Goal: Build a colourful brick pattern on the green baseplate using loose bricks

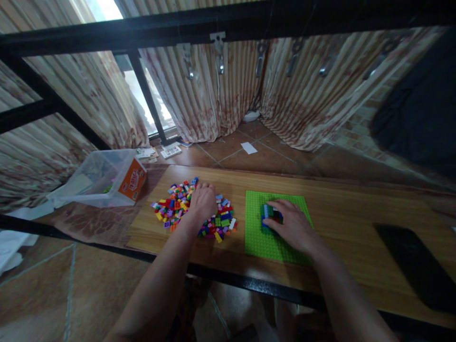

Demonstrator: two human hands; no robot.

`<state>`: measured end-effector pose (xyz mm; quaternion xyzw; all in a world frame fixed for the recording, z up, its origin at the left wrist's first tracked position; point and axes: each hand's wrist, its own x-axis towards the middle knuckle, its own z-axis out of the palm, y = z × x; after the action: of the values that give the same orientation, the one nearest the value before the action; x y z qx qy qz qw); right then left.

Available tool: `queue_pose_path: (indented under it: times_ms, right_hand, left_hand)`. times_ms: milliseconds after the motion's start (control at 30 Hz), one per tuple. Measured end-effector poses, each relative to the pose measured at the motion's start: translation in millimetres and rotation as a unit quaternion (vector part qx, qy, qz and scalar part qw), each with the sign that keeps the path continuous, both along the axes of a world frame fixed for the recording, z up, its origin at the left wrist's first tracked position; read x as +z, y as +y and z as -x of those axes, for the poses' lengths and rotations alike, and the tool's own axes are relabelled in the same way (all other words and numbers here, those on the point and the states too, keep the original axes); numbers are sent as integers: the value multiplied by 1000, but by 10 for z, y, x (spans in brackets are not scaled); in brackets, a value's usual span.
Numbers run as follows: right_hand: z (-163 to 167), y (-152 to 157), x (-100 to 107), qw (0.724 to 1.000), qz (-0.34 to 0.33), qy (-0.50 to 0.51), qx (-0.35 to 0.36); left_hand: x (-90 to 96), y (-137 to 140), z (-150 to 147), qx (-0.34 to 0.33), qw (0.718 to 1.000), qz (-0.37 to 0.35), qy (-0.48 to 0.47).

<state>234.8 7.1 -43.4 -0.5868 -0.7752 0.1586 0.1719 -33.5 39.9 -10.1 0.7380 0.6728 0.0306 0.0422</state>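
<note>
A loose pile of small multicoloured toy building bricks (pixel 178 204) is spread over the left part of the wooden table. My left hand (pixel 204 202) rests over the middle of this pile, fingers bent down and drawn together; what they hold, if anything, is hidden. To the right lies a bright green studded baseplate (pixel 258 244). On it stands a small block of joined bricks (pixel 265 214), blue and dark green on the side that shows. My right hand (pixel 290 221) grips this block between thumb and fingers, covering its right side.
A clear plastic tub (pixel 103 185) with an orange label stands left of the pile. A dark flat object (pixel 416 266) lies on the table (pixel 356 213) at the right. Beyond are a black metal bar (pixel 160 35) with hanging clips and striped curtains (pixel 228 104).
</note>
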Motion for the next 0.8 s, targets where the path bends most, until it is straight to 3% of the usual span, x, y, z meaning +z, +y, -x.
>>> queue_pose_path:
  times_ms: [200, 333, 533, 800]
  right_hand:
    - [-9, -5, 8, 1000, 3, 5, 1]
    - [-19, -5, 38, 1000, 10, 14, -5]
    - [-26, 2, 101, 999, 24, 21, -1]
    - [-51, 14, 83, 1000, 26, 8, 16]
  left_hand:
    - [38, -1, 20, 24, 1000, -9, -4]
    - [80, -17, -27, 19, 992, -65, -105]
    - [-23, -161, -466, -61, 950, -61, -300]
    - [-195, -281, -945, -65, 944, -2, -323]
